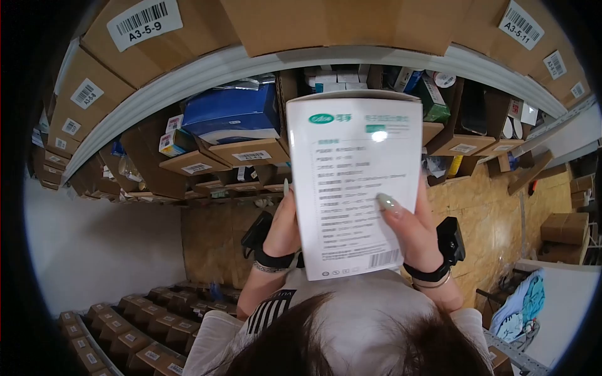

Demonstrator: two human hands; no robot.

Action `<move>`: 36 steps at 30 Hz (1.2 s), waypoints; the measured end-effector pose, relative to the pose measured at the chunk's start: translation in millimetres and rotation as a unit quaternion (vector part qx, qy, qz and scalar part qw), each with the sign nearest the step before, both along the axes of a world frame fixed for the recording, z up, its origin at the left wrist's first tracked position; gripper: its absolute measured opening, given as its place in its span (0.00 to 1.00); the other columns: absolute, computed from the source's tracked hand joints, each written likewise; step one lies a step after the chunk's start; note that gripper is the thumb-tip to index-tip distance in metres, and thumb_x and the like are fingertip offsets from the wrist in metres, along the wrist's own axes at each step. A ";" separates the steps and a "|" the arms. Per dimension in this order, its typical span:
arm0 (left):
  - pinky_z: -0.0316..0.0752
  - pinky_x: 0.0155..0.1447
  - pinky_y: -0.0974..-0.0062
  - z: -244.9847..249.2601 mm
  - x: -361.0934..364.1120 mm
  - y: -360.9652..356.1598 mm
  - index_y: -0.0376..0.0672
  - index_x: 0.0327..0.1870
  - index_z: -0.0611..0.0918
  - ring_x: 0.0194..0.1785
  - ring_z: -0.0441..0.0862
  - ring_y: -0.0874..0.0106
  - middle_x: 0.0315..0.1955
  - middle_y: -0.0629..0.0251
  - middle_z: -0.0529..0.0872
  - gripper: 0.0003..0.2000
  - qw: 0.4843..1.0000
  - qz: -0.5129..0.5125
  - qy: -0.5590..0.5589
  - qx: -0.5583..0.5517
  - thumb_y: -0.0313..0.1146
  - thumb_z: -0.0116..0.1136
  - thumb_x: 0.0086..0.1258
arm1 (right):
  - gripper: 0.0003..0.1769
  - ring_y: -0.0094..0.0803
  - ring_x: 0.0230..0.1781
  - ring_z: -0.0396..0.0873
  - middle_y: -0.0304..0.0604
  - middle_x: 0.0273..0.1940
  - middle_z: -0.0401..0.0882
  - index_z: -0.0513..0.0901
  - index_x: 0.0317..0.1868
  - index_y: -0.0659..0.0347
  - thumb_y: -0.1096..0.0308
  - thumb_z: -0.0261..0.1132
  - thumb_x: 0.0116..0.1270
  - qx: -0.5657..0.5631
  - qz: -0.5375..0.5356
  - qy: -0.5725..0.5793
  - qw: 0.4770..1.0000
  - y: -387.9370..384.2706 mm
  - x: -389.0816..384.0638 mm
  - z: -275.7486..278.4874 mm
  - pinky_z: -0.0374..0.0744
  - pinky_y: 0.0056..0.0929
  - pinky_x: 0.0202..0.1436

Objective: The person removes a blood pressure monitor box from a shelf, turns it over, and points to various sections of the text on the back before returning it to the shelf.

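Note:
A white printed carton (351,182) with green lettering and a barcode is held up in front of my chest, its text side facing the camera. My right hand (411,229) grips its right edge, the thumb lying across the printed face and the other fingers hidden behind. At the left edge, my left hand (285,222) is closed against the carton's side, with most of its fingers out of sight behind it. Both wrists wear a black strap with a dark device on it.
Ahead stands a shelf (207,66) of open cardboard bins with barcode labels. One bin holds a blue box (232,113). More bins (138,326) line the lower left. Stacked cartons (564,229) and a bundle of cloth (520,304) are at the right.

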State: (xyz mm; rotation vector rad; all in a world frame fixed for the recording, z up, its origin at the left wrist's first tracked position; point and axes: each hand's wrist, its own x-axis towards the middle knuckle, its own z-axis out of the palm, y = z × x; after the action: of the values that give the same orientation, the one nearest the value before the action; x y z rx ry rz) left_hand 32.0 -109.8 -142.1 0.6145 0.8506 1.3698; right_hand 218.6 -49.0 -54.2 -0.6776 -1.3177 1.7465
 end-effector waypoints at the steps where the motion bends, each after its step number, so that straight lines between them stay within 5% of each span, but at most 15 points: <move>1: 0.68 0.61 0.71 -0.6 2.5 2.2 0.37 0.66 0.62 0.60 0.71 0.69 0.60 0.58 0.71 0.27 0.999 -0.001 -0.050 0.000 0.50 0.29 0.76 | 0.45 0.35 0.69 0.54 0.51 0.70 0.51 0.40 0.72 0.64 0.67 0.60 0.64 -0.007 0.025 0.008 1.000 1.5 -1.7 1.0 0.56 0.34 0.68; 7: 0.69 0.60 0.71 1.1 5.3 13.3 0.36 0.66 0.62 0.60 0.72 0.69 0.59 0.56 0.71 0.30 0.990 0.021 -0.118 -0.069 0.53 0.30 0.75 | 0.44 0.35 0.68 0.56 0.51 0.69 0.52 0.39 0.72 0.64 0.69 0.58 0.65 -0.016 0.000 0.016 1.000 4.8 -14.2 -7.4 0.58 0.33 0.67; 9: 0.69 0.59 0.72 -13.5 -1.4 15.8 0.36 0.66 0.62 0.58 0.72 0.70 0.58 0.55 0.72 0.28 0.998 0.008 0.059 -0.015 0.51 0.31 0.76 | 0.43 0.34 0.67 0.57 0.50 0.69 0.52 0.39 0.72 0.64 0.69 0.58 0.65 -0.011 -0.009 0.008 1.000 4.7 -16.8 -7.1 0.59 0.33 0.67; 12: 0.70 0.57 0.74 25.2 -4.9 12.5 0.34 0.65 0.62 0.56 0.74 0.72 0.56 0.54 0.73 0.26 0.983 -0.011 0.182 0.000 0.48 0.30 0.77 | 0.43 0.33 0.66 0.58 0.50 0.68 0.54 0.39 0.72 0.64 0.70 0.57 0.66 -0.018 -0.017 0.003 1.000 1.9 -20.4 -5.1 0.60 0.32 0.66; 14: 0.63 0.64 0.72 26.2 -10.9 5.2 0.35 0.69 0.55 0.64 0.67 0.68 0.63 0.52 0.66 0.32 0.976 -0.044 0.214 0.009 0.52 0.37 0.73 | 0.43 0.33 0.66 0.58 0.50 0.68 0.54 0.39 0.72 0.64 0.70 0.57 0.66 -0.026 -0.013 0.008 1.000 2.0 -22.4 -3.9 0.60 0.32 0.66; 16: 0.50 0.71 0.67 30.1 -6.4 -3.2 0.36 0.72 0.43 0.72 0.52 0.64 0.69 0.51 0.53 0.46 0.996 -0.017 0.050 0.071 0.60 0.48 0.64 | 0.43 0.33 0.66 0.58 0.50 0.68 0.54 0.39 0.72 0.64 0.71 0.58 0.65 -0.030 -0.020 0.009 0.999 2.4 -20.8 -3.5 0.60 0.32 0.66; 17: 0.39 0.73 0.65 38.0 -10.4 0.4 0.38 0.71 0.33 0.74 0.40 0.64 0.72 0.53 0.41 0.59 0.994 -0.067 0.064 0.059 0.66 0.56 0.53 | 0.43 0.33 0.66 0.58 0.50 0.68 0.54 0.39 0.72 0.64 0.71 0.58 0.65 -0.031 -0.020 0.007 0.999 3.1 -20.0 -2.4 0.60 0.32 0.66; 32: 0.51 0.70 0.64 40.1 -13.1 0.3 0.39 0.71 0.37 0.71 0.54 0.61 0.69 0.52 0.50 0.63 0.998 -0.050 0.035 0.017 0.54 0.71 0.42 | 0.47 0.40 0.68 0.57 0.56 0.67 0.55 0.44 0.71 0.69 0.68 0.64 0.60 0.030 -0.017 -0.080 0.996 1.8 -8.0 -13.3 0.56 0.37 0.68; 35: 0.51 0.70 0.64 30.7 -11.2 -2.4 0.39 0.71 0.36 0.71 0.53 0.61 0.69 0.52 0.50 0.64 0.999 -0.031 0.026 0.031 0.54 0.72 0.42 | 0.44 0.47 0.66 0.60 0.59 0.65 0.58 0.53 0.69 0.70 0.68 0.67 0.57 0.137 -0.023 -0.233 0.962 7.2 1.5 -0.4 0.60 0.39 0.66; 36: 0.51 0.70 0.64 29.4 -10.6 -3.4 0.39 0.71 0.36 0.71 0.53 0.61 0.69 0.52 0.50 0.64 0.999 -0.031 0.025 0.028 0.54 0.72 0.42 | 0.41 0.49 0.61 0.64 0.60 0.61 0.61 0.59 0.66 0.71 0.67 0.67 0.55 0.283 -0.080 -0.269 0.917 12.0 1.4 3.6 0.64 0.39 0.62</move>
State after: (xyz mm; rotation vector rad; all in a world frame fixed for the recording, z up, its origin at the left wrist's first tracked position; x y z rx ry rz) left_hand 21.4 -113.1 -112.7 0.7157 0.8284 1.3301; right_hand 220.1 -36.9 -50.6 -0.9223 -1.9677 0.9833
